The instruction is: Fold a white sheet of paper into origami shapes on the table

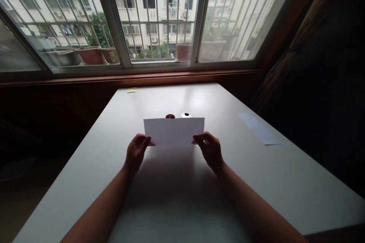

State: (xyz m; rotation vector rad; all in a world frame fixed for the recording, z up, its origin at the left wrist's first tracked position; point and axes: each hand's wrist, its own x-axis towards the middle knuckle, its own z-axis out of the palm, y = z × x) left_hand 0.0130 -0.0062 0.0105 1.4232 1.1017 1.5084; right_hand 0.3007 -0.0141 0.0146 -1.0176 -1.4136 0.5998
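A white sheet of paper (173, 131) stands raised over the middle of the white table (85, 159), held at its two lower corners. My left hand (136, 152) pinches the lower left corner, fingers closed on it. My right hand (210, 150) pinches the lower right corner the same way. Just behind the sheet's top edge sit a small dark round object (170, 116) and a small round white-and-black object (186, 115), both partly hidden by the paper.
A second strip of paper (259, 128) lies flat on the table's right side. A small yellow item (131, 90) rests at the far left edge. Barred windows (159, 19) run along the wall behind. A dark curtain (313, 45) hangs at right.
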